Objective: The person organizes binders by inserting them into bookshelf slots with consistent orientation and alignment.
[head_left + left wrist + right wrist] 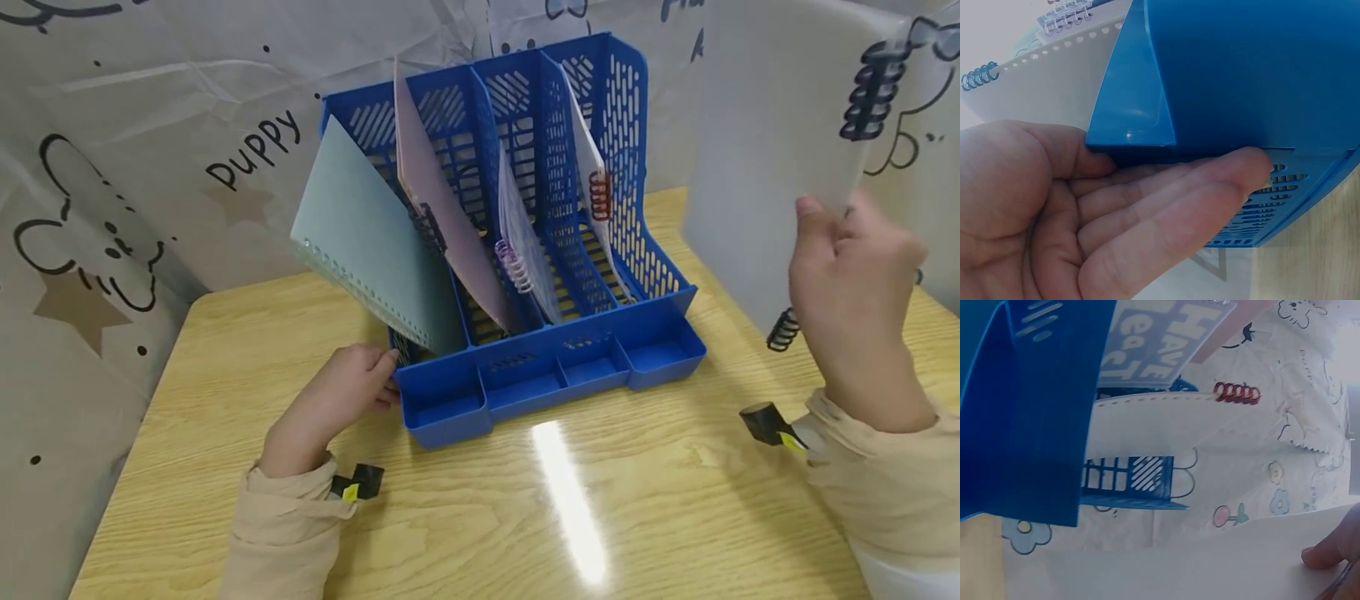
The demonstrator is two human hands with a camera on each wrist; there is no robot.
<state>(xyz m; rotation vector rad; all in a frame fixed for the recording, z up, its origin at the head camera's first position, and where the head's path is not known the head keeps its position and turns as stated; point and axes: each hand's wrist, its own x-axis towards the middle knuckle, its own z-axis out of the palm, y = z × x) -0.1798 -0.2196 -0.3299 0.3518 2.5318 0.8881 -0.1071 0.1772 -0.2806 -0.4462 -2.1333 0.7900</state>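
A blue desk file organizer (525,387) with upright dividers stands on the table, several spiral notebooks in its slots. My left hand (333,408) grips its front left corner, and in the left wrist view the fingers (1160,231) lie along the organizer's wall (1260,75). Raised at the right, my right hand (858,308) holds a notebook (772,142) with a pale cover and black rings by its ringed edge. In the right wrist view the thumb (1329,547) presses on the notebook's pale cover (1179,575).
The slots hold a green notebook (367,242), a pinkish one (442,208), one with purple rings (525,242) and a white one with red rings (588,150). Shallow trays (446,408) run along the organizer's front. Behind the wooden table (465,508) hangs a printed cloth (187,100).
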